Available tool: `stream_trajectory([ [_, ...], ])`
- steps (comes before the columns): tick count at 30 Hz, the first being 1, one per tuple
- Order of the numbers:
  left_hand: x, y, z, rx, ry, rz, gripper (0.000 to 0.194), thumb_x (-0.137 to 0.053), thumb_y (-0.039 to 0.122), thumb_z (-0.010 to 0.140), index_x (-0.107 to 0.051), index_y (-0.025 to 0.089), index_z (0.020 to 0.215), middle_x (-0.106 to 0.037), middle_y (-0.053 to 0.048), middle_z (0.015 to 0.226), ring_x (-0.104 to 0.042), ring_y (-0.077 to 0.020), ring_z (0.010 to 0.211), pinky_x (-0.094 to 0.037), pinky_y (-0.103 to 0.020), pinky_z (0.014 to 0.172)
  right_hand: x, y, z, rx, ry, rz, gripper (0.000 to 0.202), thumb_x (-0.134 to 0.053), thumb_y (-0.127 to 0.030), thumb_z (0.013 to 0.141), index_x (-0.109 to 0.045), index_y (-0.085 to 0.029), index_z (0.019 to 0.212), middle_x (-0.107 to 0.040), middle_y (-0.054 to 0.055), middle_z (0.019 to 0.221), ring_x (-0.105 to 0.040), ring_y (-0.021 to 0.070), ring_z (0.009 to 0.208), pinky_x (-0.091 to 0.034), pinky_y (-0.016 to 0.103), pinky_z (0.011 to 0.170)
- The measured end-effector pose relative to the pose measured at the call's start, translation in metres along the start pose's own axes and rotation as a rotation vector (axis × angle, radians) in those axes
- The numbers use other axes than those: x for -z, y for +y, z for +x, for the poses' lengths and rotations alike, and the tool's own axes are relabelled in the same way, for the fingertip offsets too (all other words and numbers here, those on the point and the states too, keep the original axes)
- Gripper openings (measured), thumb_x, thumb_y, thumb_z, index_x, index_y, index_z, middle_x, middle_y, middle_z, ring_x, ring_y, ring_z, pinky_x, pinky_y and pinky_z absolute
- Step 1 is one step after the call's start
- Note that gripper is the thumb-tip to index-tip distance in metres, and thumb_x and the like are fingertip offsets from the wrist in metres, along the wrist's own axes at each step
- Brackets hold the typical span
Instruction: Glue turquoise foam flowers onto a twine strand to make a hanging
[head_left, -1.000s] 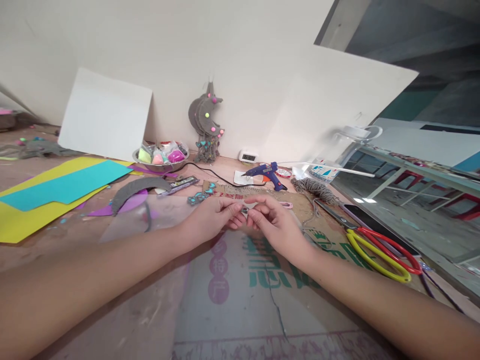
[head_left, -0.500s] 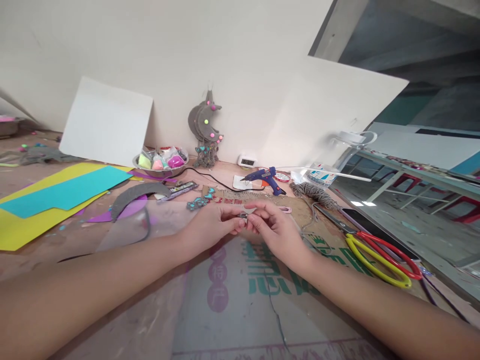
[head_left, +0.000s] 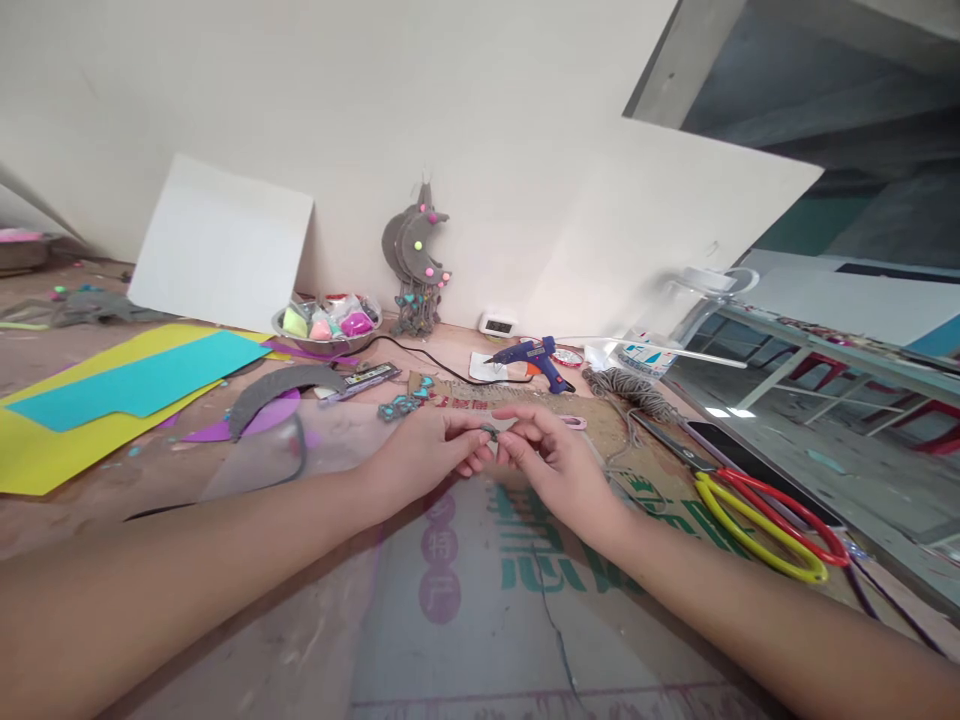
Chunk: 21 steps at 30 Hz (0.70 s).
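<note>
My left hand (head_left: 435,447) and my right hand (head_left: 551,460) meet fingertip to fingertip above the middle of the cardboard. Both are closed in a pinch on a small dark grey-green piece (head_left: 489,432). Fingers cover most of it, so its exact kind does not show. Just beyond my left hand lie several small turquoise-and-grey pieces (head_left: 401,404). A pink-handled item (head_left: 574,423) rests behind my right fingers, partly hidden. Beneath my hands, a translucent sheet (head_left: 442,660) covers printed cardboard (head_left: 675,510), and a thin grey strand (head_left: 555,630) lies there.
Scissors (head_left: 761,525) and a phone (head_left: 757,470) lie at right, beside grey yarn (head_left: 634,392). A blue glue gun (head_left: 532,355) sits at the back, near a bowl of coloured clay (head_left: 330,345). A moon ornament (head_left: 418,250) is at the wall; coloured sheets (head_left: 150,375) lie left.
My hands stay together on the small piece, which has turned slightly between the fingertips. The whole view has shifted a little, so the scene appears slightly farther right.
</note>
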<state>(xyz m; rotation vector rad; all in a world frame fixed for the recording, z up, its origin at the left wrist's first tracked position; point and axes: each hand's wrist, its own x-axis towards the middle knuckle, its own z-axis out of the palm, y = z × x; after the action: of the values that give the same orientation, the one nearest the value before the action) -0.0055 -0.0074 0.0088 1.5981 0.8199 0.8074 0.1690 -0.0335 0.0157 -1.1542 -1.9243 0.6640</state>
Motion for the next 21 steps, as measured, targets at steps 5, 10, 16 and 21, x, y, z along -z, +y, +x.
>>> stream_trajectory([
  [5, 0.0009, -0.0006, 0.0014, 0.033, -0.014, -0.064, 0.019, -0.052, 0.029, 0.079, -0.065, 0.015, 0.079, -0.064, -0.002, 0.072, -0.056, -0.0071, 0.06, -0.047, -0.018, 0.06, -0.0006, -0.0009, 0.0027, -0.091, -0.043, 0.073, 0.022, -0.047, -0.027, 0.086, -0.049, -0.02, 0.106, -0.052, -0.003, 0.064, -0.049, 0.0105, 0.059, -0.037, 0.022, 0.054],
  [10, 0.0012, -0.006, 0.0037, 0.039, -0.044, -0.12, 0.019, -0.052, 0.028, 0.079, -0.066, 0.014, 0.082, -0.065, -0.003, 0.074, -0.057, -0.0069, 0.06, -0.048, -0.018, 0.06, -0.0026, 0.0032, 0.0041, -0.159, -0.056, 0.167, 0.02, -0.05, -0.03, 0.084, -0.05, -0.02, 0.101, -0.053, -0.003, 0.061, -0.047, 0.0097, 0.054, -0.037, 0.021, 0.05],
  [16, -0.0002, -0.0062, 0.0039, 0.054, -0.04, -0.201, 0.02, -0.056, 0.032, 0.078, -0.063, 0.013, 0.082, -0.066, -0.004, 0.076, -0.059, -0.0077, 0.06, -0.049, -0.02, 0.06, -0.0027, 0.0034, 0.0079, -0.236, -0.033, 0.219, 0.02, -0.055, -0.034, 0.08, -0.049, -0.019, 0.09, -0.056, -0.003, 0.063, -0.047, 0.0084, 0.051, -0.038, 0.021, 0.049],
  [21, -0.0021, -0.0013, 0.0017, 0.05, 0.032, -0.227, 0.022, -0.059, 0.033, 0.076, -0.053, 0.014, 0.084, -0.064, -0.003, 0.072, -0.059, -0.0089, 0.058, -0.049, -0.024, 0.06, -0.002, 0.0014, 0.0095, -0.222, -0.073, 0.21, 0.017, -0.053, -0.034, 0.082, -0.055, -0.017, 0.08, -0.053, -0.004, 0.06, -0.043, 0.0065, 0.047, -0.035, 0.02, 0.046],
])
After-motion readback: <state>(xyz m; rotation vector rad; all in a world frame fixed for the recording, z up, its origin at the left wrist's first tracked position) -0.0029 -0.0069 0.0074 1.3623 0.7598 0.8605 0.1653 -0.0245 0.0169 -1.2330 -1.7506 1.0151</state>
